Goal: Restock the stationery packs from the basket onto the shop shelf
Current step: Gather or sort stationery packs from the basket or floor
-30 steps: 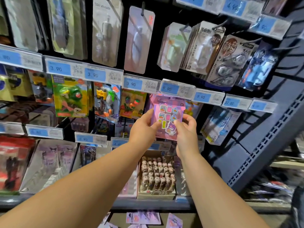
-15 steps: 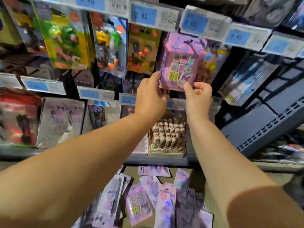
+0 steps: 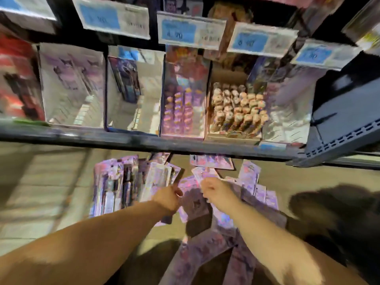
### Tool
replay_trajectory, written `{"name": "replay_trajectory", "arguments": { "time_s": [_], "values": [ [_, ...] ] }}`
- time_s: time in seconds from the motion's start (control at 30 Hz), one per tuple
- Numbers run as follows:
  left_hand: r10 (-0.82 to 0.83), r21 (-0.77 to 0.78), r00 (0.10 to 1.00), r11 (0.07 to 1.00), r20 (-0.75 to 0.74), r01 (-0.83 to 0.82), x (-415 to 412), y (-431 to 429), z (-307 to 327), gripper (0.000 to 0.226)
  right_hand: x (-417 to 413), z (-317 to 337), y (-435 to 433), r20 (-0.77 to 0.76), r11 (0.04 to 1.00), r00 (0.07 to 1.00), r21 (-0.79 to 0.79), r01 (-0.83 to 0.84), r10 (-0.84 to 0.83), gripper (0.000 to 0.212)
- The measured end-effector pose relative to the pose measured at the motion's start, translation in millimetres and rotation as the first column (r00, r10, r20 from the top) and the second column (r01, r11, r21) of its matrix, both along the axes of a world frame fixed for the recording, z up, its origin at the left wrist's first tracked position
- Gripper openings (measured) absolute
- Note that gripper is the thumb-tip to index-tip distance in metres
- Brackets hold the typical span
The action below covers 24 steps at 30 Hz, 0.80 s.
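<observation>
Down below the shelf [image 3: 127, 139], in the head view, we see our purple stationery packs [image 3: 249, 175] lying in a heap, some on top of others. We cannot see a basket rim around them. Our left hand [image 3: 167, 199] and our right hand [image 3: 214, 192] both reach into the middle of the heap, close together. The picture is very blurry, so we cannot tell if the fingers are wide, bent, or holding a pack. We think this is the step of picking one more pack. Next we need to grab just one, lift it out without dragging the others, and find its spot by the right price tag [image 3: 191, 30].
</observation>
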<state>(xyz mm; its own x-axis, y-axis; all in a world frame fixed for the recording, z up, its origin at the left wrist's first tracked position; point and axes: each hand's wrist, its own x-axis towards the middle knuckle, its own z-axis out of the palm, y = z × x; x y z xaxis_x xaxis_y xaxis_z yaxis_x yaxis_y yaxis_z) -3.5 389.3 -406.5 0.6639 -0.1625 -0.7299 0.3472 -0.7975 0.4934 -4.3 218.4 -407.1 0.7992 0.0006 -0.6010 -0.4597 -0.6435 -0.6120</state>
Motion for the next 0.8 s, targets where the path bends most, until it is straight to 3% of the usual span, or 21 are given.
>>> {"name": "replay_trajectory", "arguments": {
  "time_s": [0.1, 0.23, 0.3, 0.37, 0.5, 0.7, 0.8],
  "values": [
    [0.013, 0.012, 0.983, 1.000, -0.183, -0.011, -6.9, -4.8, -18.1, 0.037, -13.0, -30.5, 8.7, -0.146, 0.979, 0.977, -0.108, -0.173, 0.157, 0.032],
    [0.072, 0.017, 0.968, 0.997, -0.240, -0.069, -10.9, -13.9, -36.0, 0.043, -22.4, -62.7, 18.9, -0.182, 0.940, 0.973, -0.284, -0.187, 0.139, 0.032],
    [0.163, 0.035, 0.957, 0.987, -0.239, -0.159, -12.3, -18.9, -39.2, 0.031, -24.9, -72.7, 18.5, -0.193, 0.915, 0.970, -0.347, -0.206, 0.145, 0.032],
    [0.254, 0.054, 0.940, 0.967, -0.226, -0.248, -13.2, -25.8, -42.1, 0.020, -25.4, -78.6, 18.2, -0.198, 0.916, 0.975, -0.363, -0.172, 0.104, 0.031],
    [0.428, 0.022, 0.858, 0.898, -0.285, -0.440, -11.0, -36.9, -49.6, 0.033, -22.6, -86.0, 20.8, -0.211, 0.932, 0.977, -0.358, -0.051, -0.027, 0.032],
    [0.466, 0.069, 0.834, 0.881, -0.295, -0.468, -6.7, -38.8, -62.6, 0.032, -15.4, -85.2, 13.3, -0.327, 0.938, 0.908, -0.307, 0.159, -0.261, 0.056],
    [0.482, 0.058, 0.817, 0.870, -0.316, -0.490, -8.0, -35.7, -69.1, 0.029, -17.0, -80.3, 8.6, -0.360, 0.951, 0.891, -0.238, 0.198, -0.276, 0.027]
  ]
}}
